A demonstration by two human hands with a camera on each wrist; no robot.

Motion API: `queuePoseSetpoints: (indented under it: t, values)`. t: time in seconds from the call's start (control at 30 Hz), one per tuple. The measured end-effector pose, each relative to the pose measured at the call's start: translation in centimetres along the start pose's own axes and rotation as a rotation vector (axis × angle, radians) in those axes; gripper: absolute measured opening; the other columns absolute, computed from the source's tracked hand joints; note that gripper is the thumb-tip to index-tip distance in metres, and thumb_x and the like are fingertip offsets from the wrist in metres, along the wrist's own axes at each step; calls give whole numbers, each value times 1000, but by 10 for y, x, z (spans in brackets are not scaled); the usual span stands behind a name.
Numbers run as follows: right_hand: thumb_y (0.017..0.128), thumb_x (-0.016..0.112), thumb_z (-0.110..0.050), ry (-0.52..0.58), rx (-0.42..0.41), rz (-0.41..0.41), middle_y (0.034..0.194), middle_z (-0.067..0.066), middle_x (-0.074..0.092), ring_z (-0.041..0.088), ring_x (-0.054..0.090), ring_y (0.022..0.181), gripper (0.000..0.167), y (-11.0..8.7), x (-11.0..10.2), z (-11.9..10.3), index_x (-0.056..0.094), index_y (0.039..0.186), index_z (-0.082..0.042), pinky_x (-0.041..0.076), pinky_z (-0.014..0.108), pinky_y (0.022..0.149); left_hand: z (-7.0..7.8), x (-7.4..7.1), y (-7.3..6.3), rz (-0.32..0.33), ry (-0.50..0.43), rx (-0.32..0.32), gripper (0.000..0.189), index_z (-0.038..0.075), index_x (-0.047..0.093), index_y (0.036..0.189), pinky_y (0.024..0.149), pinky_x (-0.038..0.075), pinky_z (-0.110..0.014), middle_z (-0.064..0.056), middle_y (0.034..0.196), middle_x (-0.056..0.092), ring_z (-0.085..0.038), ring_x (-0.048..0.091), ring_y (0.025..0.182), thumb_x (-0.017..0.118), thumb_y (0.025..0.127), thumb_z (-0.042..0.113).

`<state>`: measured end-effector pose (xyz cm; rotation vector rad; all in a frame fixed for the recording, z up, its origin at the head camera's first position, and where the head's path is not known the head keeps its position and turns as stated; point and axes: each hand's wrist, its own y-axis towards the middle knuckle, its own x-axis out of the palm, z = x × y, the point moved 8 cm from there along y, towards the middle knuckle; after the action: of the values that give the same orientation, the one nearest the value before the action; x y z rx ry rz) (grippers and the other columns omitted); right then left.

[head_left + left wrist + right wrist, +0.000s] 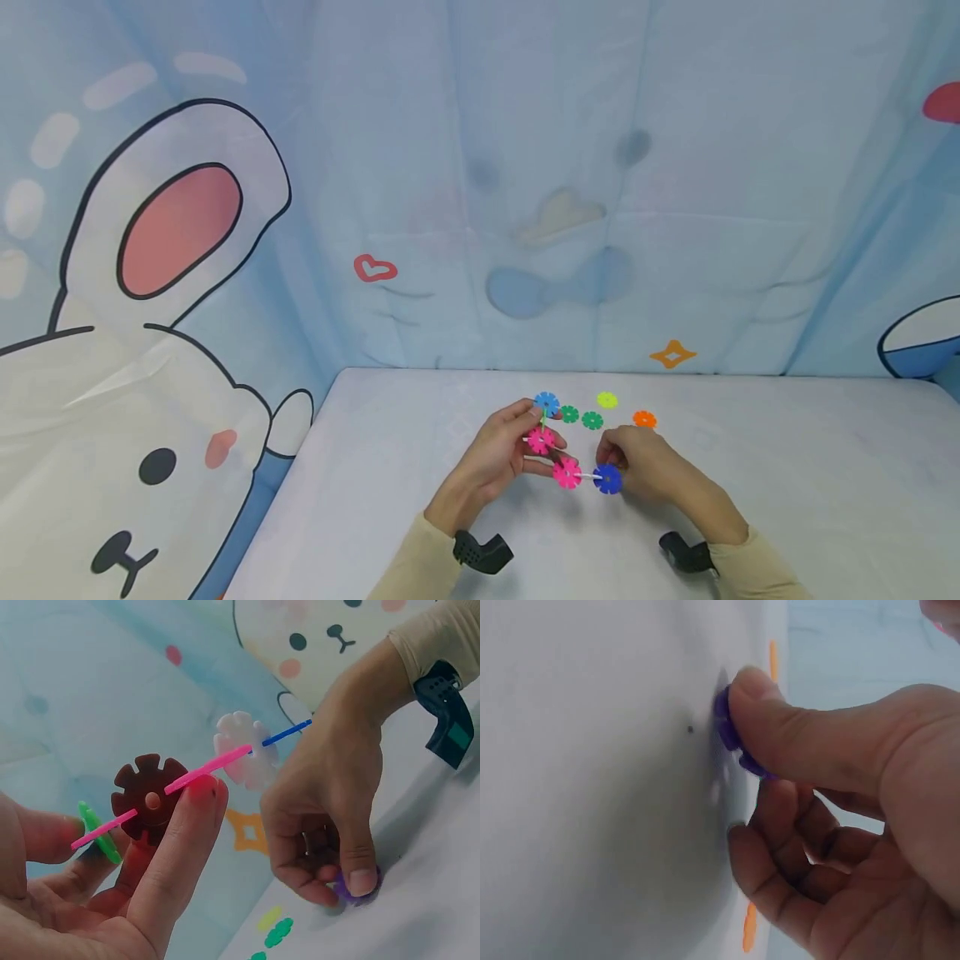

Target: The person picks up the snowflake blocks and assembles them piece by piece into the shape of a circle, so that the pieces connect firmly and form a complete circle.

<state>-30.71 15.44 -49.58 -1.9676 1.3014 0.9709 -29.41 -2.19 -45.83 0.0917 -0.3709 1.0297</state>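
Note:
My left hand (525, 442) holds a chain of interlocked plastic snowflake discs (553, 457) just above the white table (787, 467). The left wrist view shows its fingers (184, 825) round a pink disc (202, 771) slotted into a dark red one (150, 799), with a green disc (97, 832) at one end and a white disc (244, 746) and a blue one (285, 733) at the other. My right hand (618, 467) pinches a purple-blue disc (726, 727) against the table, thumb (780, 720) on top. That disc (607, 478) sits at the chain's right end.
Loose discs lie behind the hands: two green (569, 413) (592, 420), one yellow-green (607, 400), one orange (644, 418). A blue cartoon cloth (480, 208) hangs behind the table and down its left side. The table's left edge (300, 467) runs close to my left arm.

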Motion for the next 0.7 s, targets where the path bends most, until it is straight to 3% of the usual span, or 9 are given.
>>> queuePoseSetpoints:
  t: [0.13, 0.23, 0.43, 0.7]
  values:
    - [88, 81, 0, 28, -51, 82, 79, -6, 63, 12, 55, 74, 21, -3, -13, 2, 66, 87, -15, 51, 23, 65, 0, 3, -1, -3, 44, 1, 32, 5, 64, 124, 73, 68, -36, -4, 90, 75, -17, 80, 82, 49, 114, 31]
    - [89, 85, -8, 67, -120, 207, 83, -8, 67, 9, 61, 76, 19, -8, -31, -3, 67, 92, -14, 54, 20, 67, 0, 6, -2, -6, 64, 7, 33, 4, 66, 123, 70, 67, -35, -4, 88, 76, -17, 80, 80, 51, 113, 32]
    - [93, 79, -1, 169, -263, 453, 89, -6, 73, 5, 70, 82, 16, -21, -60, -24, 69, 100, -13, 61, 20, 76, -3, 11, -2, -23, 109, -9, 37, 1, 65, 121, 66, 67, -35, -3, 85, 78, -17, 80, 77, 53, 112, 34]
    - [96, 73, 2, 196, -375, 551, 90, -9, 71, 1, 67, 81, 17, -34, -73, -54, 66, 102, -11, 58, 14, 81, -1, 20, -5, -54, 130, -3, 34, 3, 68, 117, 66, 67, -38, -2, 84, 78, -16, 80, 76, 54, 112, 33]
